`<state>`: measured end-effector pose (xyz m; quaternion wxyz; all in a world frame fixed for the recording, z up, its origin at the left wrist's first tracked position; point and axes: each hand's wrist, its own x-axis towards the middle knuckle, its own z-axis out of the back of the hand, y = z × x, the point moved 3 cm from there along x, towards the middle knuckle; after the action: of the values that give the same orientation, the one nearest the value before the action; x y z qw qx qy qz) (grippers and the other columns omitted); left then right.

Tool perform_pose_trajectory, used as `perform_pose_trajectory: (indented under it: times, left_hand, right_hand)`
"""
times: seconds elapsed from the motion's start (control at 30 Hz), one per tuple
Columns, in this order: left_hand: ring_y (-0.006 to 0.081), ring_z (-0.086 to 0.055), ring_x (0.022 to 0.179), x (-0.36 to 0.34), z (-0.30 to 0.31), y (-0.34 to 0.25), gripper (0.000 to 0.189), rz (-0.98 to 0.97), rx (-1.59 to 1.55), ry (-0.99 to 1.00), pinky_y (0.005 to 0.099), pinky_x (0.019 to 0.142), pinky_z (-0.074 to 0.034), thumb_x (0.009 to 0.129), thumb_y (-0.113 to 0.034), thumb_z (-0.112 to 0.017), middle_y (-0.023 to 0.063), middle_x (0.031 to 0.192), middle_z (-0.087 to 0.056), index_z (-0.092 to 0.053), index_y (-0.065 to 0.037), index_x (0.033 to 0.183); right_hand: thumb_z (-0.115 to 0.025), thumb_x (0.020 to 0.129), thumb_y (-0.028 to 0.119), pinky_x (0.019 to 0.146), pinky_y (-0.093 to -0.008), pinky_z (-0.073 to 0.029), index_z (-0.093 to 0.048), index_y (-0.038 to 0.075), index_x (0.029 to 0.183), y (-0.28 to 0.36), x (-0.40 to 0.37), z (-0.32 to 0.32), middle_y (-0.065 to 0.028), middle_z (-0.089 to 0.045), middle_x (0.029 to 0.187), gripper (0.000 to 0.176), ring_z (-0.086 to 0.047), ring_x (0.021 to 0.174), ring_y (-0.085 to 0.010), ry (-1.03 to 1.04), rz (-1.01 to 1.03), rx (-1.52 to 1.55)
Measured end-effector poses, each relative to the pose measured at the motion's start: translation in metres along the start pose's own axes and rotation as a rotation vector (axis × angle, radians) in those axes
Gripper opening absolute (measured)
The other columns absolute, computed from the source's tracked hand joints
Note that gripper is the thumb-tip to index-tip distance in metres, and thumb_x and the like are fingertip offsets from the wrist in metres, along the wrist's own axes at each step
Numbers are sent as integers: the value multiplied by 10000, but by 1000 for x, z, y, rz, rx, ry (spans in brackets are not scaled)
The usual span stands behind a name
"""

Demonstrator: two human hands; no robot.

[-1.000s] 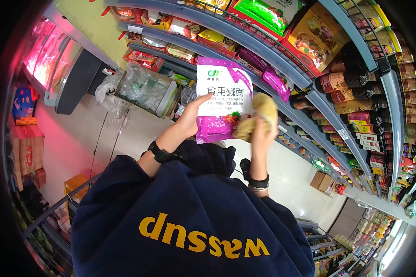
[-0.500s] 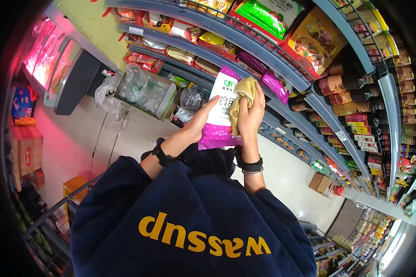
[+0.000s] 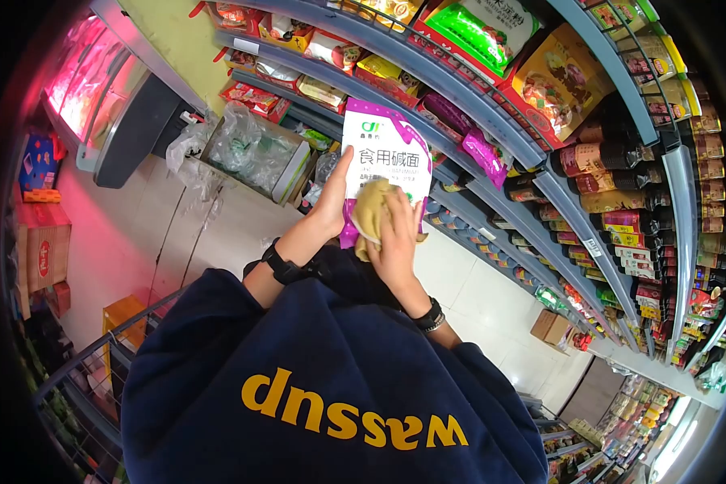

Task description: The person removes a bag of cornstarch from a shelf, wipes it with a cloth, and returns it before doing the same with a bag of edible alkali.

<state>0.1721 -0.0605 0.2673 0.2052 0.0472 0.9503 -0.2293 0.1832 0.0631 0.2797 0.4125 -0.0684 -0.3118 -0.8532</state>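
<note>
My left hand (image 3: pixel 329 200) grips the left edge of a purple and white packet (image 3: pixel 385 153), its thumb along the front. The packet is held up facing me, with a green logo and dark Chinese lettering. Against its lower front, my right hand (image 3: pixel 398 246) presses a yellowish-brown cloth (image 3: pixel 371 211), fingers bent over it. The cloth covers the lower part of the printing. Behind the packet, similar purple packets (image 3: pixel 484 153) lie on the shelf.
Curved-looking shelves (image 3: pixel 492 105) of packaged food run across the top and right, with dark bottles (image 3: pixel 601 157) at the right. An open carton (image 3: pixel 254 157) holding clear plastic bags stands on the tiled floor. A wooden-coloured box (image 3: pixel 42 250) is at far left.
My right hand and the cloth have moved down and left, from the packet's upper right edge to its lower front. More of the lettering shows, and the packet has shifted slightly left.
</note>
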Motion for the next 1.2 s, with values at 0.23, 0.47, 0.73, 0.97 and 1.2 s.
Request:
perform_pose_trajectory:
  times: [0.23, 0.47, 0.73, 0.97, 1.2]
  left_hand:
    - [181, -445, 1071, -13, -22, 6, 548, -63, 181, -70, 288, 919, -312, 868, -439, -345, 81, 1197, -454, -358, -26, 1228]
    - [141, -459, 1022, -7, -20, 12, 547, -77, 322, -43, 261, 878, -341, 876, -435, -330, 78, 1153, -470, -371, -3, 1208]
    - [180, -497, 986, 2, -6, 15, 594, -51, 224, -75, 292, 866, -369, 857, -508, -292, 98, 1088, -506, -388, -27, 1193]
    - [226, -496, 1014, 4, -3, 3, 558, -74, 52, -194, 344, 866, -386, 864, -479, -290, 118, 1151, -485, -398, -34, 1183]
    - [260, -468, 1055, 13, 11, 3, 546, -70, -57, -136, 377, 888, -377, 879, -450, -261, 136, 1189, -450, -354, -34, 1220]
  right_hand:
    - [-581, 641, 16, 976, -503, -186, -464, -68, 1040, -37, 35, 20, -218, -388, 1175, 425, -323, 1144, -390, -304, -209, -48]
    - [-568, 662, 14, 938, -404, -283, -422, -108, 1075, -42, 62, 12, -246, -401, 1136, 455, -351, 1095, -391, -252, -299, 113]
    - [-592, 573, -10, 946, -454, -262, -464, -72, 1042, 11, 32, 4, -208, -354, 1206, 490, -290, 1162, -393, -97, -49, 36]
    - [-618, 519, 17, 908, -428, -304, -527, -3, 969, 3, -5, 17, -138, -435, 1158, 460, -364, 1131, -327, 120, 136, 50]
    - [-593, 531, -52, 910, -411, -297, -510, -19, 985, -50, -27, 23, -162, -434, 1154, 463, -374, 1112, -338, -49, -86, -44]
